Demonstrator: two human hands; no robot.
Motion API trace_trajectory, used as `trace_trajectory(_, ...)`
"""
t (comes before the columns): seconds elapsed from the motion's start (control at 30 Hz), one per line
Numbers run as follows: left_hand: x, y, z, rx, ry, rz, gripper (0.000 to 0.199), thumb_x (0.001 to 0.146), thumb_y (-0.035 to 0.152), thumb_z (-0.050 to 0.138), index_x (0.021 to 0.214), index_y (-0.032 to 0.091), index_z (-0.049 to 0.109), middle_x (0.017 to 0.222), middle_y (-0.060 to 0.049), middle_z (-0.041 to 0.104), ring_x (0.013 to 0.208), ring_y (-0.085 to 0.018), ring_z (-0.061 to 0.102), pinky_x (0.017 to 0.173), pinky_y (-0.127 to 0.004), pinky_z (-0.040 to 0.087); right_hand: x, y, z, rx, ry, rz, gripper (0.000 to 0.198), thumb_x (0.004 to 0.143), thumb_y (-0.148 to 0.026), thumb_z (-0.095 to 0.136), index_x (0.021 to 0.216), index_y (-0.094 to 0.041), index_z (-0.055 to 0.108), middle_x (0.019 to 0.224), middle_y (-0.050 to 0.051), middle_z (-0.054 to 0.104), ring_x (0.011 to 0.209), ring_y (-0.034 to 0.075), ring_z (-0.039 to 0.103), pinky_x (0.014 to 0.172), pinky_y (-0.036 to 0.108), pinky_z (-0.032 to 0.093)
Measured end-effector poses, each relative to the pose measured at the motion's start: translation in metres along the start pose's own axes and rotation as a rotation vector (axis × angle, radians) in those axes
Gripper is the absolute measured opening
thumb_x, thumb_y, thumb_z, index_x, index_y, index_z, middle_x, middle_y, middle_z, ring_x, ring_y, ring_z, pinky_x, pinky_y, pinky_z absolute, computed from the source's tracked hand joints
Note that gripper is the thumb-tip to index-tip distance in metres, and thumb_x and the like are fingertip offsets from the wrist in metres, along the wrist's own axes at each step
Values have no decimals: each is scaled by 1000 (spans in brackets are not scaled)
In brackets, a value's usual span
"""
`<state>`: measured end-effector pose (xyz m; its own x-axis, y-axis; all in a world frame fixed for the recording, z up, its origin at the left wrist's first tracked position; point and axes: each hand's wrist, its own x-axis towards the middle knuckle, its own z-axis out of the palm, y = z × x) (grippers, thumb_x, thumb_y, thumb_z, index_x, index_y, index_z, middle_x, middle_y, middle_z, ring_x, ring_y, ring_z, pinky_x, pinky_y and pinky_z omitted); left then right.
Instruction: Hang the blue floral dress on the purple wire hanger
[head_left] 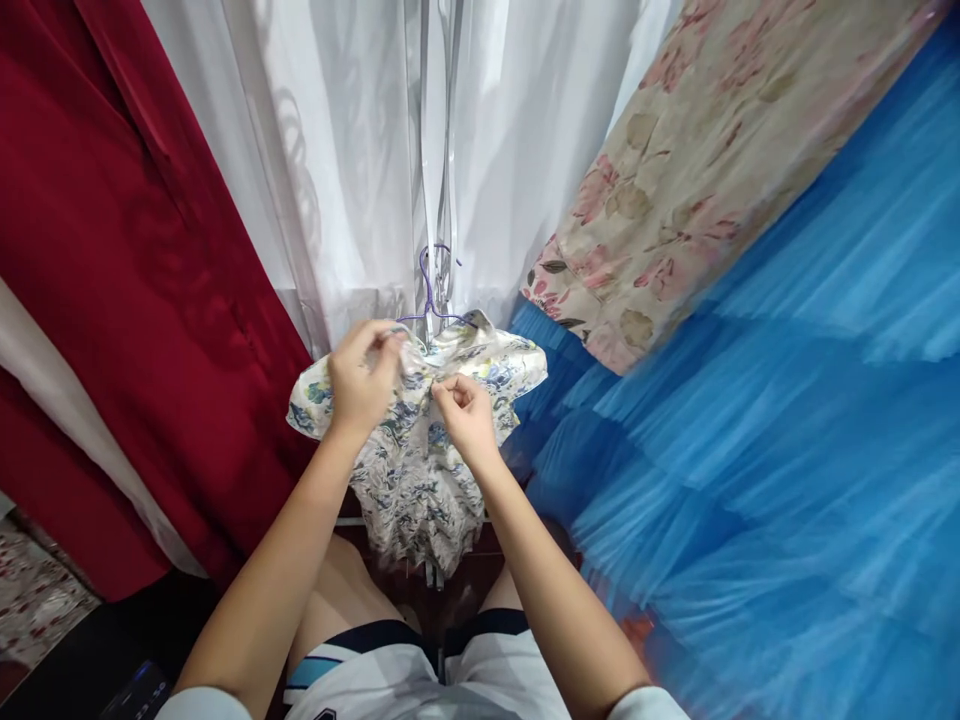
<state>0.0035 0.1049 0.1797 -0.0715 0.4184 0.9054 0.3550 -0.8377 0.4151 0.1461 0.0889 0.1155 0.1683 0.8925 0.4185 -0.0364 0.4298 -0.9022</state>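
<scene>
A white short-sleeved shirt [416, 440] with a blue and yellow floral print hangs in front of me on a purple hanger [429, 290]. Near the collar on the left side, my left hand [366, 375] is closed, its thumb and fingers pinching the fabric; the fingertips are a little blurred. Lower down at the shirt's front middle, my right hand [466, 408] pinches the cloth between thumb and forefinger. Whether a button lies under those fingertips is too small to tell. The lower part of the shirt hangs gathered between my knees.
White curtains [360, 150] with dangling white straps [426, 150] hang behind the hanger. Red cloth [150, 300] drapes on the left. To the right are a pink-flowered beige cloth [660, 200] and layered blue tulle [787, 420]. A dark object [142, 690] with lit digits lies at lower left.
</scene>
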Motion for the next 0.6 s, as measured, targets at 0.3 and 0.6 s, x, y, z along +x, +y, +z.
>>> trace_trajectory(0.3,-20,-116,-70,-287,798,-537,17,92,30,54,83,17,49,76,4,52,71,-8,53,71,-19,44,-70,4,1,25,-199,131,18,78,-24,57,62,-19,50,56,-5,44,51,9,36,50,23,28)
trace_trajectory(0.6,-129,-74,-15,-705,394,-973,25,79,38,70,82,17,56,86,-5,66,79,-16,65,77,-30,51,-119,69,-23,-24,-124,277,20,79,-22,52,59,-19,49,54,-5,38,51,10,33,50,23,26)
